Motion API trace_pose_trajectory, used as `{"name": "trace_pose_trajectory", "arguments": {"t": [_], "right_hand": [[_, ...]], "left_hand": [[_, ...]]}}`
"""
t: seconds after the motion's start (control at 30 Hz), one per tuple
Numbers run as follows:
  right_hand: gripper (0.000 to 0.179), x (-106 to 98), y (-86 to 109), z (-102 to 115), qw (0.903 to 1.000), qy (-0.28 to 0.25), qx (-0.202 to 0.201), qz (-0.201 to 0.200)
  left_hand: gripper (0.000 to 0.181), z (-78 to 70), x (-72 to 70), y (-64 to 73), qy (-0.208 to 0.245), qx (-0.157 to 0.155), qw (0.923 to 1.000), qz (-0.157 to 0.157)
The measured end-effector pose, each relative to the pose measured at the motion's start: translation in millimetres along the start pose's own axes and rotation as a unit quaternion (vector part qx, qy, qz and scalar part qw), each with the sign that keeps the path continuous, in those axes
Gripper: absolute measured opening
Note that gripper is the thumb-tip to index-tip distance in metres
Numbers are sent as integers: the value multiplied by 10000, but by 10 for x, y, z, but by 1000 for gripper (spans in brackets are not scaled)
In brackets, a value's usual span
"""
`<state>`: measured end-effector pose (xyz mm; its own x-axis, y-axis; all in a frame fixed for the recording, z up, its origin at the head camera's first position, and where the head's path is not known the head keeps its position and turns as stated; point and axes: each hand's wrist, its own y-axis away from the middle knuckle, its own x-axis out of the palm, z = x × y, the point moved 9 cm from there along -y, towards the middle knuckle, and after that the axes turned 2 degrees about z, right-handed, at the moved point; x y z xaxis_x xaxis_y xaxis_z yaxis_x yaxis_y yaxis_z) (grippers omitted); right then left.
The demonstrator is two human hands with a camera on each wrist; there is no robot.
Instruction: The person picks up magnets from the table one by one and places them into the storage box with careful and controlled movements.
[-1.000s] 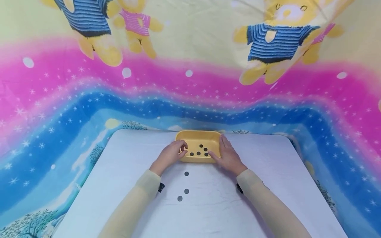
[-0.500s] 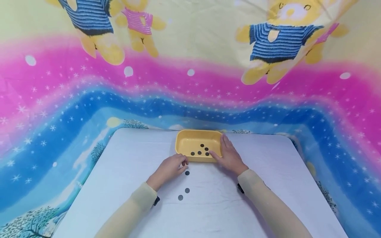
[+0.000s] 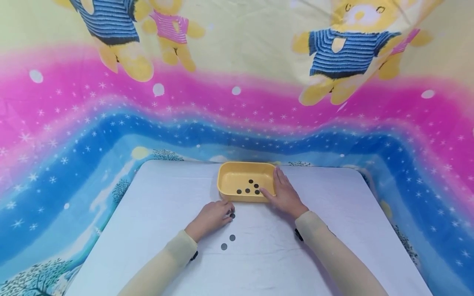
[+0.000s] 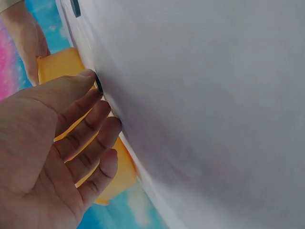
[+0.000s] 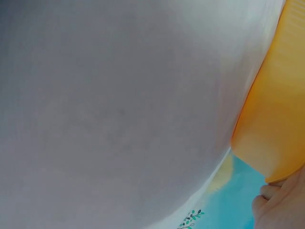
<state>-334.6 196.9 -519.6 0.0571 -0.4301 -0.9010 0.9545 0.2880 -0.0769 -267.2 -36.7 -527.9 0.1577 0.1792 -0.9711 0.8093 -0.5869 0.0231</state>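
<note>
A yellow tray [image 3: 229, 174] stands at the far middle of the white table [image 3: 333, 230] with several dark coins [image 3: 250, 181] inside. Three more coins lie on the table in front of it. My left hand [image 3: 212, 216] lies low on the table, and its fingertips touch the nearest coin [image 3: 232, 215]. In the left wrist view its fingers [image 4: 88, 112] are only slightly bent, and the coin [image 4: 98, 83] shows dark at their tips. My right hand [image 3: 283, 194] rests flat against the tray's right side, with the thumb along the front rim.
Two loose coins [image 3: 232, 237] [image 3: 224, 246] lie nearer to me, between my forearms. A bright patterned cloth [image 3: 237, 115] hangs behind and around the table. The right wrist view shows the tray wall [image 5: 276, 119] and the bare tabletop [image 5: 119, 95].
My left hand has drawn back from the tray's left rim and come down onto the table, with its fingertips now on the nearest coin. The right hand and the tray have stayed put.
</note>
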Motion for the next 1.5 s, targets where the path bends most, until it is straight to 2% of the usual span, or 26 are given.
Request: {"name": "trace_pose_trajectory", "arguments": {"t": [0.3, 0.73, 1.13, 1.27, 1.5], "right_hand": [[109, 19, 2, -16, 10000, 46, 49, 31], [107, -9, 13, 13, 10000, 19, 38, 16], [109, -9, 8, 9, 10000, -1, -14, -43], [110, 5, 5, -9, 10000, 25, -1, -31], [110, 5, 12, -8, 10000, 4, -11, -57]], "left_hand": [[15, -21, 28, -11, -43, 0, 10000, -75], [17, -8, 24, -16, 194, -110, 9997, -110], [12, 1, -14, 8, 844, -168, 9963, 14], [12, 15, -21, 26, 941, -156, 9954, -17], [11, 72, -68, 60, 1130, -197, 9931, -246]]}}
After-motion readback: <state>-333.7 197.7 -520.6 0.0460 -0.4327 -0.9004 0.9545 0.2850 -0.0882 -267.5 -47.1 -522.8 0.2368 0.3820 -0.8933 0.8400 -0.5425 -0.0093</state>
